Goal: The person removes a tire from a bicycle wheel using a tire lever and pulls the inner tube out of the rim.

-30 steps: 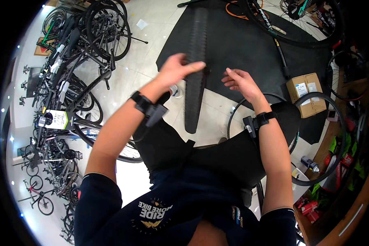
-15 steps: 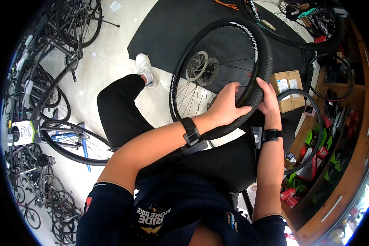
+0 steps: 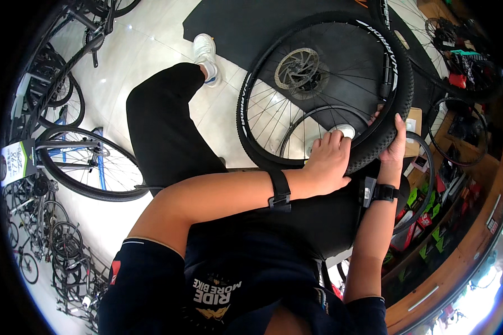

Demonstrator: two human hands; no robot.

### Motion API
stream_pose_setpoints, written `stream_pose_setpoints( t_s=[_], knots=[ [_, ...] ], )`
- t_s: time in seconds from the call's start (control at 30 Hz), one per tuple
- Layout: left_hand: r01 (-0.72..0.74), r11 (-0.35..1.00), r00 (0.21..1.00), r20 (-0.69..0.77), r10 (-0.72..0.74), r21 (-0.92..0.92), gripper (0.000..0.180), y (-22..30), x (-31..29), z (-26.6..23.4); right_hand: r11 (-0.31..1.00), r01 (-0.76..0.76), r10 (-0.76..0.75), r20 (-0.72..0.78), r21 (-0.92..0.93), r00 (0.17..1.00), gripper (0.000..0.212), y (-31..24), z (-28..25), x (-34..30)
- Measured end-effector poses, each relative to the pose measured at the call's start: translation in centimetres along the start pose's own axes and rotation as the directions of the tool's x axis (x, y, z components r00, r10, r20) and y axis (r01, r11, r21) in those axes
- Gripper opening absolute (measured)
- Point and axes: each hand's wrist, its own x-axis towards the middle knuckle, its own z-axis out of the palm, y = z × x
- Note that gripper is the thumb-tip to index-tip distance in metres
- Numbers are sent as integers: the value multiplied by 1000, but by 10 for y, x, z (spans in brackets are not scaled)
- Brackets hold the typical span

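A bicycle wheel with a knobby black tire and white lettering leans in front of me, above my lap. Its metal brake disc faces up near the hub. My left hand is closed over the near part of the tire and rim, fingers curled inward. On the right side of the tire, my right hand grips it with the thumb on top; its other fingers are partly hidden behind the tire. Through the spokes show a thin dark hoop and a white shoe.
Beside my right forearm stands a black hoop-shaped tire, with a cardboard box behind the wheel. A dark mat covers the floor ahead. Parked bikes line the left, including a blue one. Wooden shelves hold packages at right.
The wheel has shifted right and turned flatter, showing more of its face. Both hands have moved right with it. My left hand's fingers now curl over the rim. The whole view has shifted too.
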Motion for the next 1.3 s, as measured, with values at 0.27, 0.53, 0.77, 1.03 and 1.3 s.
stream_pose_setpoints(
  t_s=[0.27,0.53,0.77,1.03,1.3],
  knots=[
    [23,998,1000,-5,-23,63,84,-4,-17,0,1000,2,-2,-122,-2,992,47,-5,12,4],
    [-68,986,996,-48,76,155,82,-4,-23,-1,999,42,-37,-161,29,986,41,-6,18,3],
    [-14,989,998,-56,22,145,88,-11,-36,-5,999,30,-27,-132,18,991,44,-9,23,-4],
    [-1,956,989,143,-43,293,82,-29,-42,-7,988,76,-51,-179,135,982,49,-9,18,5],
    [23,990,986,167,0,-136,69,-46,-37,-13,991,92,-82,-106,97,991,71,-9,17,4]
  ],
)
